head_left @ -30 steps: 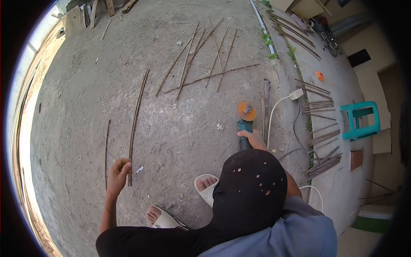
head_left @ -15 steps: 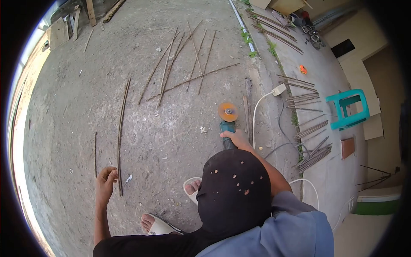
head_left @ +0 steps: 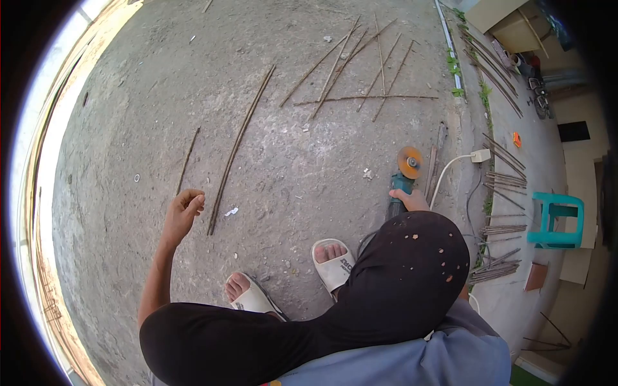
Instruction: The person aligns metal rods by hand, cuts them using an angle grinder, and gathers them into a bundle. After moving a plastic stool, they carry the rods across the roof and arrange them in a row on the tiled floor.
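Note:
In my right hand [head_left: 412, 199] is the blue-green body of an angle grinder [head_left: 400, 185], its orange-brown disc facing up at the far end, low beside my knee. The fingers are wrapped round the body and partly hidden by the knee. My left hand [head_left: 185, 215] hovers over the concrete at the left, fingers curled in toward the thumb, nothing showing between them. Beyond it lies a short thin rod [head_left: 188, 157], its near end hidden behind the hand. A pair of longer rusty rods [head_left: 241, 145] lies side by side just to the right of that hand.
Several loose rods [head_left: 347, 67] lie crossed farther ahead. On the right are bundles of cut rods [head_left: 496, 270], a white socket block [head_left: 480, 156] with cables, an orange tape measure [head_left: 517, 139] and a teal stool [head_left: 557, 222]. My sandalled feet [head_left: 331, 251] stand between the hands.
The view has turned, so the floor and rods appear shifted right and slanted. The left hand stays curled near the short rod; the right hand keeps its hold on the angle grinder.

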### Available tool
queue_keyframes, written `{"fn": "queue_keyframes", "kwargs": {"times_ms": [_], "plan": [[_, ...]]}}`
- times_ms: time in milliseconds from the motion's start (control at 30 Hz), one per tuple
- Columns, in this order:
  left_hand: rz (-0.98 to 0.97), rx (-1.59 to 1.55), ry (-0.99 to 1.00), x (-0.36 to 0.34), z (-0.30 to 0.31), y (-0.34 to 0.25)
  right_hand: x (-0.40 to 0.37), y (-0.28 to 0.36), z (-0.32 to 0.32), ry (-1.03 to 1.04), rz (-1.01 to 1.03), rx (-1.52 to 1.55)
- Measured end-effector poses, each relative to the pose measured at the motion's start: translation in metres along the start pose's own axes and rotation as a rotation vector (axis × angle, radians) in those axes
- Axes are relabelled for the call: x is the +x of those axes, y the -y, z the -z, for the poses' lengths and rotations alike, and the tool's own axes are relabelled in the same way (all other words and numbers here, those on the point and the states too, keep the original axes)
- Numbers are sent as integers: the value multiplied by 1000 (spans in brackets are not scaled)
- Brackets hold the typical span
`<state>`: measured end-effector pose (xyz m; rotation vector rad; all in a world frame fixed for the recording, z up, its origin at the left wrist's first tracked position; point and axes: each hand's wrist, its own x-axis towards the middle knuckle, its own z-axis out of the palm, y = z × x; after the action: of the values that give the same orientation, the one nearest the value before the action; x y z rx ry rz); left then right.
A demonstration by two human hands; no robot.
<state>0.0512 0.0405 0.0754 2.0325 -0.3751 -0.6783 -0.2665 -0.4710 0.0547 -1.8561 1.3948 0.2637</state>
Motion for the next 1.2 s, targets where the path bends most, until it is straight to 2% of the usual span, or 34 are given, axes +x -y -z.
{"fn": "queue_keyframes", "kwargs": {"times_ms": [200, 367, 600, 800, 1000, 1067, 1200], "plan": [[12, 41, -78, -7, 18, 19, 7, 3, -2, 25, -38, -99], [41, 247, -247, -9, 41, 59, 30, -14, -2, 12, -53, -264], [25, 530, -464, -20, 64, 99, 41, -22, -1, 3, -18, -309], [247, 622, -305, -39, 62, 106, 36, -21, -1, -3, 31, -285], [217, 601, -318, -38, 63, 135, 43, -30, -3, 72, -6, -158], [138, 633, -339, -37, 61, 144, 31, -17, -1, 60, 3, -185], [-21, 608, -331, -20, 45, 129, 46, -35, -5, -8, -25, -211]]}}
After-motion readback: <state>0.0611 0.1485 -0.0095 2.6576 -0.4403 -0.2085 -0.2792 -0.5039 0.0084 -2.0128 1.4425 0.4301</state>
